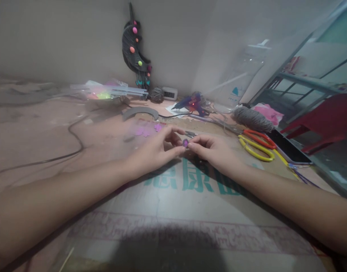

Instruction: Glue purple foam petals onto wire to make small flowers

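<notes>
Both my hands meet over a flattened cardboard sheet (190, 204) with green printed characters. My left hand (158, 149) and my right hand (211, 149) pinch a tiny purple piece (185, 142) between their fingertips, fingers curled closed. More pink and purple cut-outs (146, 130) lie on the cardboard just beyond my left hand. A small metal tool (190, 133) lies right behind the purple piece.
Scissors with red and yellow handles (257, 145) lie to the right, beside a phone (288, 148) and grey yarn (251, 119). A blue glue gun (190, 104), glue sticks (116, 90), a grey arc (141, 112) and a moon-shaped hanging (133, 49) sit further back. A black cable (74, 139) crosses the left floor. A red chair (323, 121) stands at the right.
</notes>
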A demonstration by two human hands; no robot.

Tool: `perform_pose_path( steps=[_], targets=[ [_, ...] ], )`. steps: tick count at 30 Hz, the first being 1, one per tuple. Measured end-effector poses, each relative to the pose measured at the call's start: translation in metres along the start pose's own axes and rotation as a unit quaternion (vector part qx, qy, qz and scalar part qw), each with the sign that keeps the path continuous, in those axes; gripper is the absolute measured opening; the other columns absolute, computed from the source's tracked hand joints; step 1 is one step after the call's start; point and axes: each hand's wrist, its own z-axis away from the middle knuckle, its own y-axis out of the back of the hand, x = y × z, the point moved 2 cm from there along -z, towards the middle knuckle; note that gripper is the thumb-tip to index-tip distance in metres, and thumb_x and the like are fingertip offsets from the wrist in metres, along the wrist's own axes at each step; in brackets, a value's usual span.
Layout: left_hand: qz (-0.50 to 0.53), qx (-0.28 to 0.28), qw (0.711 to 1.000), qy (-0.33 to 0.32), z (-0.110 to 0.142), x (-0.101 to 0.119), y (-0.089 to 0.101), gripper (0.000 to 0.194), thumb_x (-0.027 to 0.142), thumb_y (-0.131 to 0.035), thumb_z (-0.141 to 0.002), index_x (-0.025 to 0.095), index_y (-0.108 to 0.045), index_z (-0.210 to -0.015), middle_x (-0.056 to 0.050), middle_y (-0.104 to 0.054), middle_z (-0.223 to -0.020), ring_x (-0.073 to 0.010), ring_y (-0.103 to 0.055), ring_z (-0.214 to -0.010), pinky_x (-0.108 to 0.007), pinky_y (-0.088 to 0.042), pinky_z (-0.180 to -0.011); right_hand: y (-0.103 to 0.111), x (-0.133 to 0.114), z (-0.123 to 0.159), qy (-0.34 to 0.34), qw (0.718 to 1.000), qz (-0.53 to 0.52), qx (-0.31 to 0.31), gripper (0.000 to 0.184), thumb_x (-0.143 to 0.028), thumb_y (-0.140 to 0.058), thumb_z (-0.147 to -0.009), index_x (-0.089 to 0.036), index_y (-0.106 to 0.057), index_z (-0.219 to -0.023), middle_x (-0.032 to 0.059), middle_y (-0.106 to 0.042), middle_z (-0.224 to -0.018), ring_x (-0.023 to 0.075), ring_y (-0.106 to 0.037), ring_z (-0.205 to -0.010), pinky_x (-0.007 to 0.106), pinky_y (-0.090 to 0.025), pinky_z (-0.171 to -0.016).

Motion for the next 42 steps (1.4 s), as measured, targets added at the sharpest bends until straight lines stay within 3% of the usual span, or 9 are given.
perform_pose_path(
  steps=[4,8,17,22,29,33,36,42],
  targets=[
    [-0.049,-0.013,0.998,-0.029,0.0003,0.0017,-0.0008,0.023,0.028,-0.060,-0.088,0.022,-0.059,-0.111,-0.003,-0.066,-0.098,-0.0167,-0.064,-0.092,-0.030,-0.051,-0.083,0.0011,0.0003,-0.0008,0.014,0.999,0.033,-0.007,0.029,-0.045,-0.065,-0.082,-0.016,-0.064,-0.077,-0.0019,-0.055,-0.064,0.0086,-0.044,-0.055,0.024,-0.035,-0.052],
    [-0.067,-0.004,0.998,-0.019,-0.0008,0.0030,0.0010,0.024,0.028,-0.060,-0.088,0.022,-0.063,-0.111,-0.003,-0.069,-0.101,-0.0170,-0.064,-0.093,-0.030,-0.052,-0.084,0.0034,0.0027,-0.0015,0.049,0.996,0.070,-0.001,0.028,-0.044,-0.061,-0.085,-0.017,-0.067,-0.078,-0.0026,-0.051,-0.062,0.0087,-0.042,-0.055,0.024,-0.034,-0.052],
    [0.012,0.002,1.000,0.012,-0.0025,0.0051,0.0012,0.024,0.027,-0.059,-0.089,0.016,-0.063,-0.110,-0.006,-0.069,-0.106,-0.0175,-0.065,-0.096,-0.030,-0.053,-0.084,0.0025,0.0041,-0.0034,0.050,0.998,0.046,0.008,0.027,-0.041,-0.064,-0.083,-0.018,-0.069,-0.097,-0.0019,-0.057,-0.067,0.0113,-0.050,-0.062,0.025,-0.042,-0.058],
    [-0.026,0.004,1.000,0.010,-0.0024,0.0056,0.0025,0.025,0.028,-0.061,-0.087,0.019,-0.064,-0.110,-0.004,-0.071,-0.102,-0.0182,-0.065,-0.094,-0.031,-0.053,-0.086,0.0022,0.0042,-0.0034,0.043,0.999,0.014,-0.001,0.025,-0.041,-0.065,-0.082,-0.017,-0.067,-0.088,0.0014,-0.064,-0.077,0.0124,-0.056,-0.068,0.026,-0.044,-0.063],
    [-0.016,-0.024,1.000,-0.004,-0.0002,0.0035,0.0021,0.033,0.025,-0.061,-0.087,0.021,-0.062,-0.120,-0.004,-0.070,-0.103,-0.0182,-0.066,-0.092,-0.032,-0.052,-0.087,0.0014,0.0015,-0.0002,0.019,1.000,-0.009,-0.007,0.026,-0.042,-0.065,-0.082,-0.017,-0.062,-0.079,-0.0024,-0.057,-0.065,0.0086,-0.047,-0.056,0.023,-0.037,-0.052],
    [-0.016,0.026,0.999,-0.013,-0.0002,0.0008,0.0048,0.036,0.032,-0.055,-0.092,0.020,-0.057,-0.126,-0.005,-0.068,-0.103,-0.0192,-0.064,-0.098,-0.034,-0.050,-0.091,0.0008,0.0016,0.0003,0.008,0.999,-0.036,0.004,0.028,-0.045,-0.066,-0.082,-0.017,-0.060,-0.080,-0.0007,-0.061,-0.069,0.0097,-0.051,-0.058,0.023,-0.038,-0.053],
    [-0.048,0.074,0.996,0.012,-0.0005,-0.0005,0.0073,0.029,0.030,-0.055,-0.092,0.019,-0.060,-0.119,-0.006,-0.068,-0.100,-0.0199,-0.063,-0.099,-0.035,-0.049,-0.090,0.0009,0.0017,0.0001,0.001,0.999,-0.033,0.013,0.028,-0.045,-0.066,-0.082,-0.017,-0.062,-0.083,0.0014,-0.064,-0.074,0.0113,-0.055,-0.064,0.024,-0.042,-0.058],
    [-0.010,0.049,0.998,0.034,-0.0001,0.0007,0.0060,0.025,0.027,-0.052,-0.093,0.017,-0.059,-0.115,-0.004,-0.068,-0.092,-0.0181,-0.066,-0.089,-0.032,-0.051,-0.081,0.0017,0.0019,-0.0002,0.014,1.000,-0.021,0.018,0.028,-0.044,-0.066,-0.083,-0.017,-0.062,-0.082,0.0015,-0.064,-0.074,0.0102,-0.053,-0.063,0.024,-0.041,-0.058]
  ],
)
